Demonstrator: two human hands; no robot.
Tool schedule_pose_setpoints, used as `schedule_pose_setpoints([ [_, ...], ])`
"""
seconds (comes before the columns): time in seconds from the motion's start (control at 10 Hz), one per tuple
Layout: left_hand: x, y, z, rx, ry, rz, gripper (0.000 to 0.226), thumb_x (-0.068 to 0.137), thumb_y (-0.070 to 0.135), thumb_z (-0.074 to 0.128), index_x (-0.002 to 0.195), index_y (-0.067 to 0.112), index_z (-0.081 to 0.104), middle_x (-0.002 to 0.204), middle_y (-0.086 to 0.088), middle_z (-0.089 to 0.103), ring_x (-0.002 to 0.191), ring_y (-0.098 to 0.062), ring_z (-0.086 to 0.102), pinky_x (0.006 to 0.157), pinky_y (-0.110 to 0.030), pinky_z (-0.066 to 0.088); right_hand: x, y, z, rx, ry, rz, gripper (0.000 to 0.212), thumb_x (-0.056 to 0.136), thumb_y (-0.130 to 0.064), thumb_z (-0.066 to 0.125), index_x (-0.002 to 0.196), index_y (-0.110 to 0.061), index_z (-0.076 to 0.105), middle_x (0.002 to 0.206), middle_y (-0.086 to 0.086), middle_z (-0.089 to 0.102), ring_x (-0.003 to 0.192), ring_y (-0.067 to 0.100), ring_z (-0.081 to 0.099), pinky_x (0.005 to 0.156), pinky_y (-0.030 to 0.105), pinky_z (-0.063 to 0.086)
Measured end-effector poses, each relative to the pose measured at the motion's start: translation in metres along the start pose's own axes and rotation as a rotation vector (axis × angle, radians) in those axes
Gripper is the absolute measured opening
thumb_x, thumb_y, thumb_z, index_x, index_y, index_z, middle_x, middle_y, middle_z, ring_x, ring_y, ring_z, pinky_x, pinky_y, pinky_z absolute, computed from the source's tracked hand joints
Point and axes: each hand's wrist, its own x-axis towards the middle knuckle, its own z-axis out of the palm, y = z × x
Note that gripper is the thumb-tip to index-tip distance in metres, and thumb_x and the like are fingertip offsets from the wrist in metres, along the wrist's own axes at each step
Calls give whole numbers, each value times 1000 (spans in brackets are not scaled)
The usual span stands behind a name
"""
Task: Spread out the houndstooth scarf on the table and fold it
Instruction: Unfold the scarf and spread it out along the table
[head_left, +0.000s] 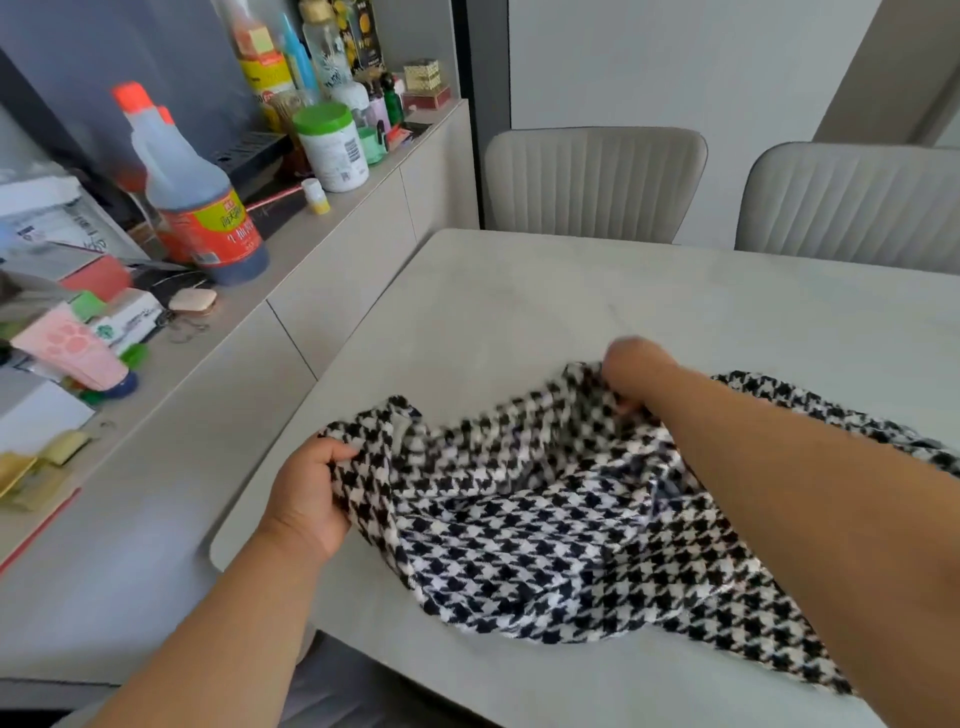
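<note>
The houndstooth scarf (545, 519) lies bunched and rumpled on the pale desk (519, 312), near its front left corner, with one end trailing off to the right under the right forearm. The left hand (306, 499) has its grip closed on the scarf's left edge; the right hand (631, 371) pinches the far edge, blurred. Spreading looks only begun: the cloth is not yet flat, and no fold is made. On the sideboard, the big red-capped bottle (200, 208) carries a red and yellow label with Chinese characters, too blurred to read.
</note>
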Motion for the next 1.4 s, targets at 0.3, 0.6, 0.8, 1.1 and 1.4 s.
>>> schedule_pose_setpoints([
  [0.3, 51, 18, -20, -51, 293, 253, 15, 95, 15, 55, 109, 21, 55, 118, -5, 63, 107, -21, 61, 77, -35, 51, 5, -59, -52, 593, 189, -433, 58, 97, -9, 45, 150, -22, 26, 153, -1, 32, 129, 17, 43, 97, 23, 35],
  [0.6, 69, -21, -58, 610, 580, 99, 51, 97, 36, 45, 139, 9, 33, 133, -27, 50, 116, -45, 52, 95, -58, 46, -34, -23, 59, 150, -156, -227, 53, 84, -46, 65, 129, -22, 49, 122, 3, 60, 106, 21, 58, 95, 37, 50],
  [0.8, 61, -8, -59, 763, 757, 114, 43, 100, 20, 42, 136, -4, 39, 129, -27, 53, 107, -43, 56, 80, -43, 45, -56, -11, 99, -221, -257, -318, 52, 77, -30, 77, 119, -14, 51, 116, 4, 59, 101, 21, 54, 85, 31, 48],
  [1.1, 40, -7, -66, 1279, 271, -229, 24, 86, 31, 55, 89, 8, 59, 71, -6, 56, 56, -18, 53, 52, -21, 42, -57, 4, 70, -582, -1069, 53, 34, 85, -33, 70, 110, -11, 59, 91, 6, 64, 84, 23, 60, 95, 40, 45],
  [1.4, 66, -17, -12, 1709, 150, 473, 41, 93, 22, 50, 129, 5, 42, 131, -13, 43, 116, -27, 43, 86, -36, 41, -33, 21, 47, -68, 161, -78, 48, 92, -45, 54, 126, -13, 45, 122, 8, 56, 111, 25, 55, 90, 40, 51],
])
